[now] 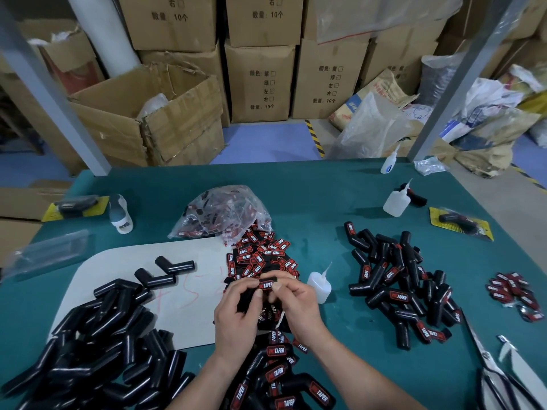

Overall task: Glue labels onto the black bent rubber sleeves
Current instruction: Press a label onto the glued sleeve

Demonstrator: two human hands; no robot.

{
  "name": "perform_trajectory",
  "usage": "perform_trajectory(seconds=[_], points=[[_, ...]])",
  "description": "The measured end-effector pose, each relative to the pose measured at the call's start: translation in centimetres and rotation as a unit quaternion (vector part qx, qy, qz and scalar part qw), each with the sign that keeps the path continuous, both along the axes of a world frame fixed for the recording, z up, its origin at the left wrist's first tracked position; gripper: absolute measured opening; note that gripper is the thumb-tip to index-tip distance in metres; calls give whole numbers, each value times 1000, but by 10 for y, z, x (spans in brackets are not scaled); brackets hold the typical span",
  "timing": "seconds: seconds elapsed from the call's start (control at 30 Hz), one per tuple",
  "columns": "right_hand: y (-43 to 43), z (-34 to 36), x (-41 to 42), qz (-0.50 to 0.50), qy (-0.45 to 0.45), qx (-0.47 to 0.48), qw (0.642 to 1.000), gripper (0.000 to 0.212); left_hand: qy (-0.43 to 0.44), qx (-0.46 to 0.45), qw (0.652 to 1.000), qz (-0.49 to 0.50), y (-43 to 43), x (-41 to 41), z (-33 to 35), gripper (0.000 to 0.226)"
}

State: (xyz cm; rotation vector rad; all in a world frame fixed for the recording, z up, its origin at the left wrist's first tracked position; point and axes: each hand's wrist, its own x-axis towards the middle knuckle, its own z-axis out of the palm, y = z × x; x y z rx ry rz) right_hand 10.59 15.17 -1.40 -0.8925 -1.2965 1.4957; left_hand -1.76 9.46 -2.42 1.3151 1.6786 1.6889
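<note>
1. the left hand [236,312] has its fingers curled round a black bent sleeve [248,295], held above the near middle of the green table [325,202].
2. the right hand [299,306] pinches a red and black label [267,284] against the upper end of that sleeve, thumb at the label's right end.
3. just right of the right hand stands a glue bottle [319,284]. a strip of bare green separates it from the heap of labelled sleeves [396,288] further right.
4. directly behind the hands lies the loose label pile [260,255], spilling from a plastic bag [222,211]. the pile reaches up to the fingers.
5. to the left a pale board [183,321] lies flat, its rounded edge towards the far left. two bare sleeves [174,266] rest on it apart from the rest, with open board between them and the left hand.
6. the unlabelled sleeve heap [97,344] covers the board's near left corner and runs to the table's near edge.
7. more finished sleeves [281,377] lie under the forearms at the near edge.
8. scissors [491,368] lie along the near right edge, and a small label cluster [512,291] sits close to the right edge.
9. bare green runs between the bag and the table's far edge.
</note>
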Motion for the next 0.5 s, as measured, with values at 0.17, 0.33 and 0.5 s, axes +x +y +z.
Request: perform_trajectory(seconds=[0.17, 0.33, 0.5], points=[[-2, 8, -2, 8, 1, 15, 1000, 24, -44, -12, 999, 3, 0, 1, -1, 35], [-2, 9, -1, 11, -4, 19, 1000, 27, -55, -15, 998, -1, 0, 1, -2, 49], [0, 2, 2, 12, -23, 35, 999, 14, -53, -8, 999, -11, -1, 0, -1, 27]])
